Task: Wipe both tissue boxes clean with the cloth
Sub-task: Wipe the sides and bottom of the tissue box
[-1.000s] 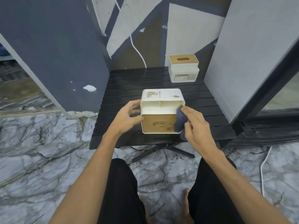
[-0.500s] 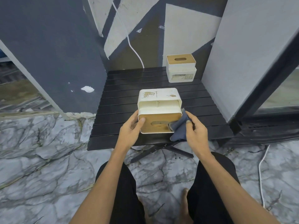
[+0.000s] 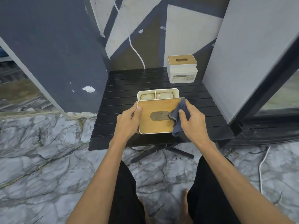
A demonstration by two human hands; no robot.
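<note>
While the left hand (image 3: 128, 120) grips the near tissue box (image 3: 157, 116) at centre frame, the right hand (image 3: 191, 118) pinches the cloth (image 3: 178, 117) on its lid's right edge, the slot lying leftward

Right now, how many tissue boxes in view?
2. Near tissue box mid-table, gripped by left hand, cloth in right hand on its lid. Far tissue box at table's back right.

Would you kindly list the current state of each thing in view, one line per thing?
White tissue box with wooden lid, near: upright on the black slatted table, lid on, steadied at its left edge.
White tissue box with wooden lid, far: upright at the table's back right, lid on, untouched.
Dark blue cloth: bunched, pressed on the near lid.
Left hand: grips the near box.
Right hand: holds the cloth.
</note>
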